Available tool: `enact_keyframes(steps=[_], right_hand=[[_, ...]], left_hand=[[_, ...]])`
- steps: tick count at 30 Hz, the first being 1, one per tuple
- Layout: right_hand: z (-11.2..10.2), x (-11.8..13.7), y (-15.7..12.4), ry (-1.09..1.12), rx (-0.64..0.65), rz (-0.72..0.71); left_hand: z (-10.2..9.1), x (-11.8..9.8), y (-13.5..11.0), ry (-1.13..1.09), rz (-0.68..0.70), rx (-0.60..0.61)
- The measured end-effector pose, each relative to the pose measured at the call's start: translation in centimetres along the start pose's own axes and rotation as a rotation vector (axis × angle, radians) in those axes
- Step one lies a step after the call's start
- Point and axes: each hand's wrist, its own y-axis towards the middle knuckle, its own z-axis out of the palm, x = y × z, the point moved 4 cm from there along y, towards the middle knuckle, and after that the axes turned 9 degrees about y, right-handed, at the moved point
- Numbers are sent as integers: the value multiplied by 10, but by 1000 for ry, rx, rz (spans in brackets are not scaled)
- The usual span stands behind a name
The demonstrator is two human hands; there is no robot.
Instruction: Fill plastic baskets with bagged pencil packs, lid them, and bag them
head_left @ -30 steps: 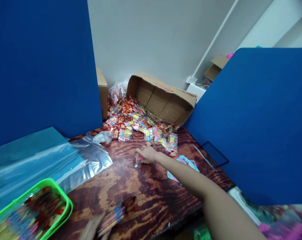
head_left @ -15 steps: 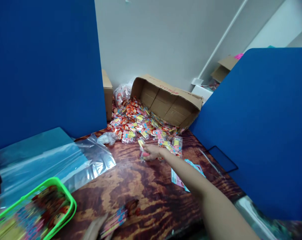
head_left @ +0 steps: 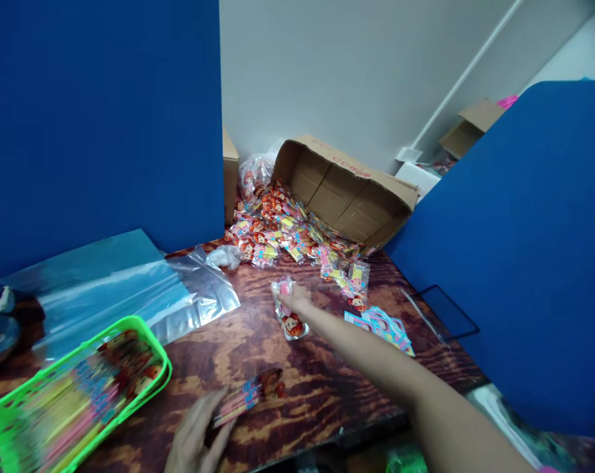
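My left hand (head_left: pixel 194 427) is at the front of the table, its thumb and fingers closed around one end of a stack of cartoon-figure packets (head_left: pixel 250 394). Red-haired heads show at the stack's far end. Further out, my right hand (head_left: pixel 298 300) grips a clear packet (head_left: pixel 288 318) with a red-haired cartoon figure in it, low over the tabletop. Beyond it, a heap of similar packets (head_left: pixel 282 230) spills from a tipped cardboard box (head_left: pixel 356 203). At left, a green basket (head_left: pixel 162 374) holds more of them in rows.
Clear plastic bags (head_left: pixel 119 276) lie at the left behind the basket. Blue and pink printed cards (head_left: pixel 383 328) are spread right of my right forearm. Blue partitions (head_left: pixel 519 263) flank the wooden table (head_left: pixel 327 387). A black wire frame (head_left: pixel 450 312) leans at the right one.
The view has shifted, so more of the basket shows. My right hand has drawn its packet away from the heap, and its figure now shows plainly. My left hand still holds the stack.
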Motion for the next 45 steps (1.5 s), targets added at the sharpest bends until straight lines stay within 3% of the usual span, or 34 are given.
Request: enact_keyframes(steps=[2,4,8,11,13,16,21,26,32,38,45], right_hand=[[9,11,-9,-72,-6,23],[17,28,-21,-127,50,-49],[28,67,-55,-179,210,-335],[43,89,-85,-363,298,-600],[54,95,-102,-479,338,-736],[61,95,-113,-473,401,-822],[53,85,-113,-398,470,-806],[50,82,-129,-231,596,-960],[44,65,-129,-142,534,-903],[50,54,-127,-96,385,-792],[57,59,-123,-3,410,-805]], left_hand=[[0,0,-1,-5,-20,6],[-1,-1,0,-7,-60,6],[-6,-4,4,-59,-117,29],[-8,-9,7,-109,-107,78],[-9,-10,8,-84,-135,74],[-10,-11,7,-20,-165,52],[-9,-13,7,-56,-173,79],[-10,-17,4,-114,-163,105],[-8,-17,-2,-116,-150,129],[-11,-18,0,-128,-122,111],[-13,-19,5,-105,-117,94]])
